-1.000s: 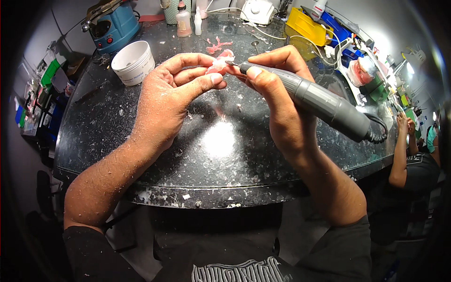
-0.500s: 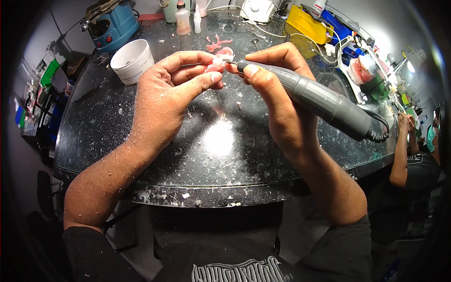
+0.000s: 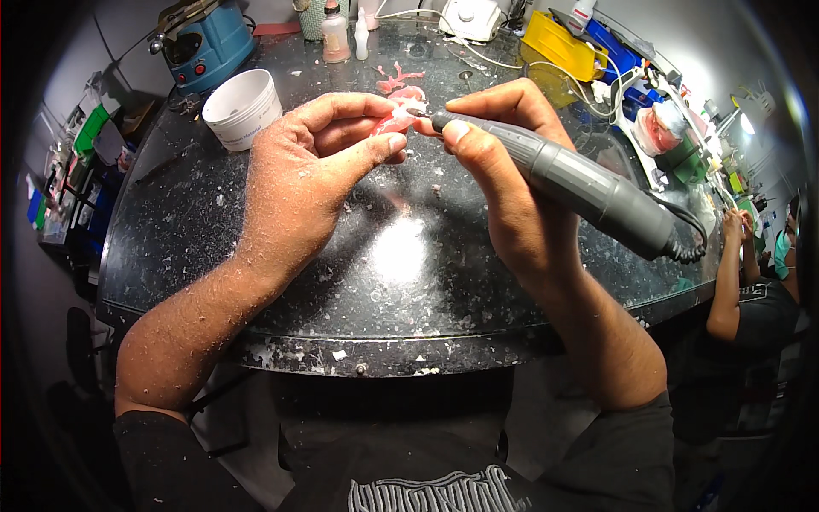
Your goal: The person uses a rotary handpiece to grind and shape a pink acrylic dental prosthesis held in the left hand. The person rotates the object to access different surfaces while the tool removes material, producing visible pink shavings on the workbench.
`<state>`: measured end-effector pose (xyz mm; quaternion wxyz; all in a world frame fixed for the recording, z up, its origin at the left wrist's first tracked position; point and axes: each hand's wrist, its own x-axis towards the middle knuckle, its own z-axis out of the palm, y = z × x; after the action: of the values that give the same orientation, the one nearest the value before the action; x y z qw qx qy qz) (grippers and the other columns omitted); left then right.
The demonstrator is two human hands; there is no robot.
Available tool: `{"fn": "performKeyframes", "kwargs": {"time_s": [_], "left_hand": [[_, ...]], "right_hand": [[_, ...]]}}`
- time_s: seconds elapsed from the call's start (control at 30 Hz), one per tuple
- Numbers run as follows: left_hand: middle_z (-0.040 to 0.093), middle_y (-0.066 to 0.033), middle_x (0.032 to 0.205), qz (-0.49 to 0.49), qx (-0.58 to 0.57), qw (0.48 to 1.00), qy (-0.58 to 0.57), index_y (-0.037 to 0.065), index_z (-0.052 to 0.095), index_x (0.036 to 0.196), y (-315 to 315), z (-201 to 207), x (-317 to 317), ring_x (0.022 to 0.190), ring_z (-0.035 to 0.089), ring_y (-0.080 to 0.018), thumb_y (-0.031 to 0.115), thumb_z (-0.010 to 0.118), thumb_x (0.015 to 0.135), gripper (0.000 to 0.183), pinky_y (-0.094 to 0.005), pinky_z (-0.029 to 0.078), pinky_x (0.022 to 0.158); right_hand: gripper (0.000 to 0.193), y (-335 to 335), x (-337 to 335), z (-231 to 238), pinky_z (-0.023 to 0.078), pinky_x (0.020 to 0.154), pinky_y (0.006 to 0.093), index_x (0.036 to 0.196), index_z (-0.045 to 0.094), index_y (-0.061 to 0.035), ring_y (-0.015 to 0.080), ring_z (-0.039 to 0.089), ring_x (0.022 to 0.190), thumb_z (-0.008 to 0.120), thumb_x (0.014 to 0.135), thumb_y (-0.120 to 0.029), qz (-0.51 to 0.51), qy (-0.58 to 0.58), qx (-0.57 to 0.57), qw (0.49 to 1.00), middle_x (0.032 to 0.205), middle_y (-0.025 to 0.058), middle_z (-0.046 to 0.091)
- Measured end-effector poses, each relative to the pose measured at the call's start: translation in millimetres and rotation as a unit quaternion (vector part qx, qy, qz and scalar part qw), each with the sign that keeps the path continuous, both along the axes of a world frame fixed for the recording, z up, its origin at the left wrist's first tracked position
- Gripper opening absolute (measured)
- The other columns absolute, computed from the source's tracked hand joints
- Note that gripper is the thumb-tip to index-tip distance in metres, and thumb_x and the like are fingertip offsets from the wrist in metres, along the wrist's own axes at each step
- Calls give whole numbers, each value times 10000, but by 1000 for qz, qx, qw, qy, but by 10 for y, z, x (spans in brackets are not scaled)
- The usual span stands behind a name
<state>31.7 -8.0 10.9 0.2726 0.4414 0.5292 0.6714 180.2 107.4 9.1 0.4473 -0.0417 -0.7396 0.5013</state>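
My left hand [image 3: 299, 166], dusted with pale shavings, pinches a small pink acrylic denture [image 3: 399, 117] between thumb and fingers. Part of the denture is hidden by those fingertips, and bright light washes out its middle. My right hand [image 3: 527, 192] is wrapped pen-like round a dark grey rotary handpiece [image 3: 589, 186], whose coiled cord trails from the rear end. The short bur [image 3: 418, 113] at its tip meets the denture's right side; whether it touches, I cannot tell. Just beyond lies a branching pink scrap [image 3: 396, 79] on the table.
The black, speckled table [image 3: 341, 299] carries scattered shavings. A white tub [image 3: 243, 111] and a blue machine [image 3: 205, 51] stand at the left. Bottles [image 3: 336, 38], a white control box [image 3: 469, 19] and a yellow bin [image 3: 563, 47] line the back. Another person [image 3: 751, 264] sits far right.
The denture has turned slightly in my left fingers, so more of its pink surface shows beside the bur. Both hands stay almost in place.
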Motion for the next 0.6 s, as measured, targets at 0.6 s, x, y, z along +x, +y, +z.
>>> {"fn": "performKeyframes", "kwargs": {"time_s": [0.6], "left_hand": [[700,-131,1056,22,-6,999,37,-55,633,1099,-8,-12,-2,974,678,-164,-28,704,848,263,-288,549,899]], "right_hand": [[168,-45,3,37,509,758,240,997,576,8,88,609,864,669,918,-107,17,-18,-11,1000,927,76,637]]}}
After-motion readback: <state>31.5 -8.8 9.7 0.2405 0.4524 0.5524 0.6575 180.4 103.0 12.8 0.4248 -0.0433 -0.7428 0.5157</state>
